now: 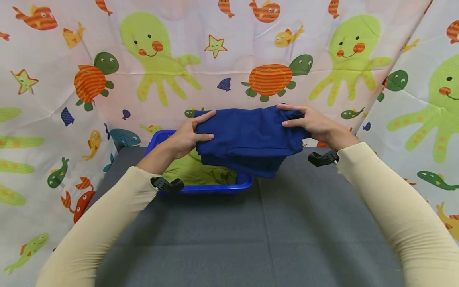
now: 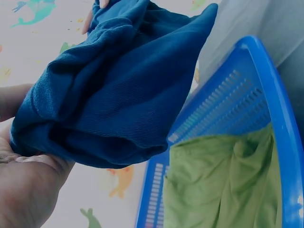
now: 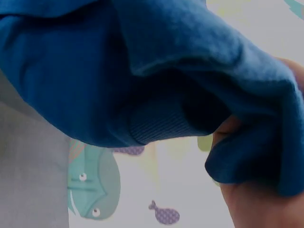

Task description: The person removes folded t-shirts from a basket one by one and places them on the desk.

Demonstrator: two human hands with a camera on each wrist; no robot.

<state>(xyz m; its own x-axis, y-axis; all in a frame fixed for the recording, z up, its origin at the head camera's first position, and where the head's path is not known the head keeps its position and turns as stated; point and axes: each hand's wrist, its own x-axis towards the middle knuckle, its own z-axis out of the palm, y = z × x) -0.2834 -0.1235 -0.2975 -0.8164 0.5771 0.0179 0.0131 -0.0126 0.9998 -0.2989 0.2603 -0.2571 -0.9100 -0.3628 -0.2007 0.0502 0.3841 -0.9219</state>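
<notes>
Blue cloth should handle soft, light and floppy, best held by both ends. Left hand and right hand apparently pinch these, some fingers hidden.

Free room over grey tabletop at right, blue cloth blocking middle, basket left, curtain behind
</notes>
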